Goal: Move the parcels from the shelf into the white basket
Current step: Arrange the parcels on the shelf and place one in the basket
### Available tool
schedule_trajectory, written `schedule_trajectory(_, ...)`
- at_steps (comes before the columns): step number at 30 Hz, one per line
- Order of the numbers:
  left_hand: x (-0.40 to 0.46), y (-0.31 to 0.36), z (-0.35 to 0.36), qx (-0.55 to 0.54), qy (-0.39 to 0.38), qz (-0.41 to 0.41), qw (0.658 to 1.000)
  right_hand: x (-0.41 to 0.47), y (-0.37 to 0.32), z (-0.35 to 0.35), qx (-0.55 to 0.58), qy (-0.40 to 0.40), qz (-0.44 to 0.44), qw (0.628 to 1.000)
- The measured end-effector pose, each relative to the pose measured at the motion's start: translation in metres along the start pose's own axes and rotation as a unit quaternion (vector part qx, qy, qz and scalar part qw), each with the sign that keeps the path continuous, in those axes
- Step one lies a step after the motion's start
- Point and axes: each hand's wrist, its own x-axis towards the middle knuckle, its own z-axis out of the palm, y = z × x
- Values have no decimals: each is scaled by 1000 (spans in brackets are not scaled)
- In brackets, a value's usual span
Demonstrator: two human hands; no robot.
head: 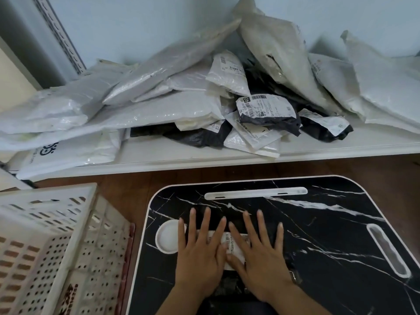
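Both hands lie flat, palms down, on a black parcel (pixel 229 251) that rests on a black marble-patterned lap desk (pixel 329 235) in the near middle of the scene. The left hand (pixel 200 251) and the right hand (pixel 259 255) sit side by side, fingers spread and stretched out straight, pressing on the parcel rather than gripping it; the thumbs meet over its white shipping label (pixel 234 244), which shows between the two hands. The parcel's dark plastic is hard to tell from the desk surface, so its edges cannot be traced with certainty. Just left of the left hand is a round white cup recess (pixel 167 236) in the desk, and a long white slot (pixel 255 193) runs along the desk's far edge. To the near left stands the white basket (pixel 45 242), a perforated plastic crate, tilted in this view. Farther away, a white shelf (pixel 318 147) carries a heap of parcels (pixel 181 98): mostly white and grey poly mailers, with a few black ones near the middle, one small black parcel with a barcode label (pixel 268 111) lying on top.
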Motion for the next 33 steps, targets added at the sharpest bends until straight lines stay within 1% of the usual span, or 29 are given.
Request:
schedule_trajectory(3, -5, -3, 6, 4, -16, -10, 1000, 0, 1, 5, -16, -13, -8, 1000)
schedule_trajectory(6, -4, -4, 12, 8, -14, -16, 1000, 3, 2, 6, -19, -14, -4, 1000)
schedule_trajectory(13, -1, -6, 6, 13, -62, -41, 997, 2, 4, 4, -11, -44, 1, 999)
schedule_trajectory(17, -1, -11, 6, 40, -59, -58, 996, -13, 22, 1, -23, -22, -7, 999)
schedule_trajectory(20, 2, -10, 3, 40, -67, -70, 995, -18, 27, -1, -26, -44, 13, 999)
schedule_trajectory(23, 1, -5, -5, 40, -57, -57, 996, -15, 25, -4, -29, -38, 20, 999)
schedule_trajectory(25, 1, -2, -6, 32, -51, -25, 998, -18, 26, -2, -22, -14, 29, 999)
schedule_trajectory(27, 1, 0, -1, 18, -64, 1, 998, -19, 28, 1, -15, 3, 24, 1000)
schedule_trajectory(29, 1, 0, 4, -11, -54, -1, 999, -19, 29, 2, -1, 30, 16, 999)
schedule_trajectory(30, -1, 0, 1, -58, -35, -14, 998, -17, 29, 0, 27, 49, 28, 998)
schedule_trajectory(31, 1, 0, -6, -121, 3, -41, 992, -11, 31, -7, 70, 75, 59, 993)
schedule_trajectory(32, 5, -1, -16, -188, 48, -91, 977, -1, 33, -16, 115, 106, 110, 982)
schedule_trajectory(33, 8, -2, -25, -245, 75, -167, 952, 9, 37, -23, 166, 118, 176, 963)
